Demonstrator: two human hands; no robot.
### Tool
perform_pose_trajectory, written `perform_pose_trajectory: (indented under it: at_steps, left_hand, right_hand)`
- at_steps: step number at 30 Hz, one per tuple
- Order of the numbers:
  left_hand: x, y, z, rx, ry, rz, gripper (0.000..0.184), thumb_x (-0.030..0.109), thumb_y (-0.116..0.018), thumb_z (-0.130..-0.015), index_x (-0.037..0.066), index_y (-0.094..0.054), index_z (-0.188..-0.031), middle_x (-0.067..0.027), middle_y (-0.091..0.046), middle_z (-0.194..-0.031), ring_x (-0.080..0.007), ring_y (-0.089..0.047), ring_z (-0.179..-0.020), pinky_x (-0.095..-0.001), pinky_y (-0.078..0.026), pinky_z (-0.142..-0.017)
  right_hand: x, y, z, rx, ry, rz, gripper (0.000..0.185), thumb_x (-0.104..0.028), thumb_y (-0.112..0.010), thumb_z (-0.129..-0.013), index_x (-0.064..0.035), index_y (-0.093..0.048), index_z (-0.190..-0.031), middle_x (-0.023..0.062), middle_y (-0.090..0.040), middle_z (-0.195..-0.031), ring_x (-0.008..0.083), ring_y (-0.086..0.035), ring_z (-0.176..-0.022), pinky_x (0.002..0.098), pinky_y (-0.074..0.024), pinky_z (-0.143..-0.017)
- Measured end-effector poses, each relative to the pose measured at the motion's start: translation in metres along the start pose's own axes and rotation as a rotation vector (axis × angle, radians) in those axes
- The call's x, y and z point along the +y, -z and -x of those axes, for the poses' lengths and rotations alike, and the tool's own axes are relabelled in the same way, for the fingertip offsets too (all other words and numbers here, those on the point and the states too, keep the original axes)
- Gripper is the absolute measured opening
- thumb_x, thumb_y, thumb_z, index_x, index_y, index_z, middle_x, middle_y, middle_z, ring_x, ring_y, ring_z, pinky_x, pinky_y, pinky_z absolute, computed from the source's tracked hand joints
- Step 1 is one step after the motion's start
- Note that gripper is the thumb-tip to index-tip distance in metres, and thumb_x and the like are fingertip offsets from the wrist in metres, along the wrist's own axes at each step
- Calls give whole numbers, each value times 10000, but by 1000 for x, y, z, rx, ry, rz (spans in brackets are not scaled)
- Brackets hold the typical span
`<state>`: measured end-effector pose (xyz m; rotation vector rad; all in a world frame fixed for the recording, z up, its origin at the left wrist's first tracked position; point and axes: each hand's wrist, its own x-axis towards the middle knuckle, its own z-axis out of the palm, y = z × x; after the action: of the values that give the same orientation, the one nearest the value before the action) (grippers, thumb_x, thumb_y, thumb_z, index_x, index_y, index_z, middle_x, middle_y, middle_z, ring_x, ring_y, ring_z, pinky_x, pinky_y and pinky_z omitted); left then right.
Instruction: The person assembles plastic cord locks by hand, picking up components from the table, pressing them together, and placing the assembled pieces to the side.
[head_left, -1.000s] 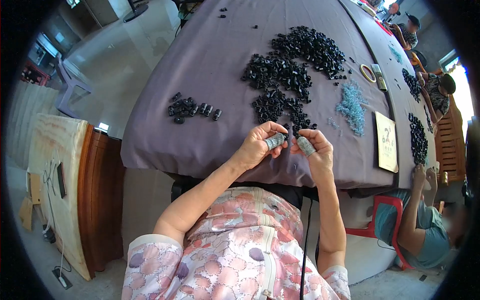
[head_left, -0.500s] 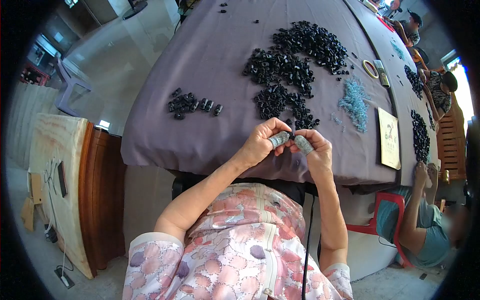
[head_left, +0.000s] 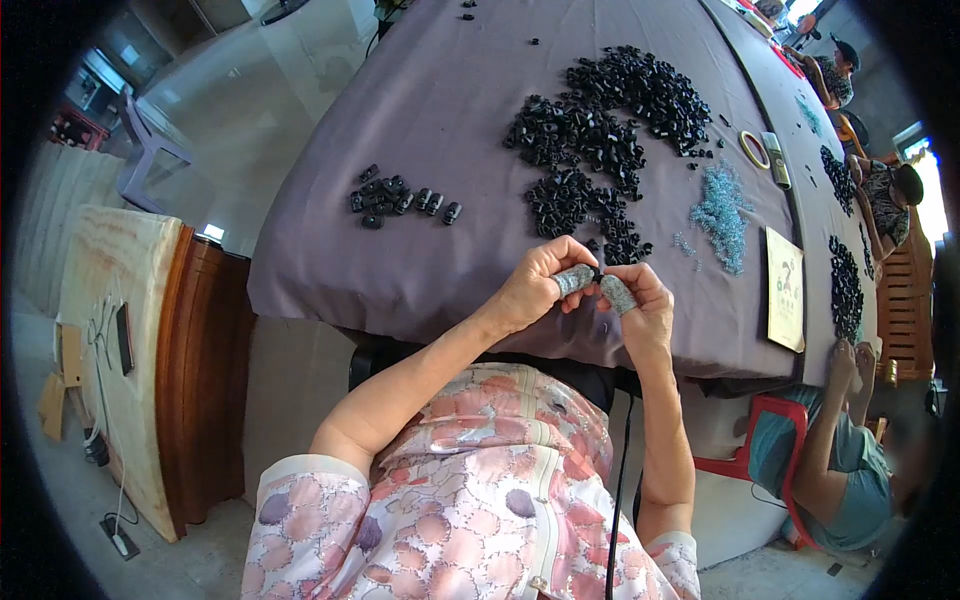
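My left hand [head_left: 543, 283] and my right hand [head_left: 639, 300] meet over the near edge of the cloth-covered table [head_left: 430, 270]. Both thumbs wear grey wraps. Between the fingertips, both hands pinch a small black plastic part [head_left: 597, 272], mostly hidden by the fingers. Just beyond them lies a big heap of loose black plastic parts [head_left: 580, 140]. Clear bluish springs or similar tiny pieces [head_left: 722, 212] are piled to the right. A small group of black cord-lock-like pieces [head_left: 400, 196] sits to the left.
A booklet [head_left: 785, 290], a tape roll [head_left: 754, 150] and a pale tube [head_left: 775, 160] lie on the right. Other people sit along the far right side; one person [head_left: 840, 470] is on a red chair [head_left: 750, 450]. A wooden cabinet [head_left: 205, 380] stands left.
The view has shifted slightly, so the table and its heaps appear a little further right. Both hands stay together, pinching the small black part.
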<state>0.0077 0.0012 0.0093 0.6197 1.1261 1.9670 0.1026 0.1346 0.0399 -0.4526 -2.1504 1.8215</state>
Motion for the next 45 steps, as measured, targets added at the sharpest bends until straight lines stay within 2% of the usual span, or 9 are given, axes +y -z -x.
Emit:
perform_pose_trajectory:
  at_steps: [3, 9, 15, 21, 27, 31, 35, 41, 45]
  left_hand:
    - [1, 0, 0, -8, 10, 2, 103, 11, -480, -876, 38, -529, -962, -40, -584, -771, -61, -503, -597, -194, -409, -512]
    - [1, 0, 2, -48, -3, -32, 111, -6, -483, -864, 36, -534, -953, -41, -583, -751, -59, -500, -584, -190, -405, -499]
    - [0, 4, 2, -103, 7, -8, 111, -24, -489, -853, 21, -554, -931, -52, -593, -745, -59, -497, -567, -182, -402, -482]
    - [6, 1, 4, -106, 29, -82, 127, -46, -481, -846, 15, -574, -908, -55, -595, -736, -54, -490, -560, -180, -397, -475]
    - [9, 0, 5, -111, 60, -122, 158, -70, -468, -827, 21, -586, -881, -42, -586, -704, -50, -485, -555, -178, -386, -465]
    - [10, -1, 7, -155, 85, -132, 165, -74, -471, -807, 26, -587, -869, -33, -581, -692, -49, -481, -548, -179, -374, -464]
    - [11, 0, 7, -180, 92, -131, 153, -74, -473, -796, 20, -584, -842, -35, -577, -678, -45, -467, -538, -181, -364, -460]
    - [8, 2, 4, -117, 49, -36, 146, -63, -464, -822, 18, -571, -879, -46, -582, -711, -52, -482, -547, -175, -380, -462]
    - [2, 1, 2, -63, 21, -19, 113, -37, -484, -841, 17, -561, -904, -47, -580, -715, -58, -492, -555, -182, -393, -464]
  right_hand:
    - [4, 2, -1, -29, -92, -162, 79, 36, -548, -817, 15, -586, -882, 56, -629, -748, 82, -574, -659, 213, -476, -610]
    - [-3, 4, 2, -30, 27, 21, 38, 33, -568, -807, 19, -585, -839, 58, -628, -738, 85, -566, -618, 215, -474, -569]
    - [4, 7, -3, -130, -66, -331, 42, 41, -597, -777, 9, -571, -786, 72, -622, -715, 96, -559, -584, 212, -458, -535]
    - [15, 13, -5, -212, -80, -384, 111, -25, -654, -750, -9, -545, -765, 126, -615, -716, 119, -552, -549, 215, -437, -506]
    - [11, 12, -3, -225, -98, -382, 94, 53, -593, -740, -19, -537, -716, 91, -617, -694, 99, -545, -561, 209, -428, -529]
    - [8, 19, -3, -277, -68, -241, 103, 82, -562, -714, -18, -546, -695, 83, -616, -672, 84, -528, -558, 203, -417, -515]
    - [7, 18, -3, -329, -55, -290, 95, 62, -600, -721, -19, -553, -706, 76, -610, -664, 79, -527, -556, 201, -420, -507]
    - [8, 6, 0, -201, -55, -352, 92, 44, -614, -757, -22, -553, -737, 65, -618, -693, 72, -529, -575, 194, -423, -516]
    - [4, -3, 3, -44, 104, -77, 101, 73, -581, -767, -27, -565, -770, 37, -609, -707, 62, -524, -597, 189, -421, -527]
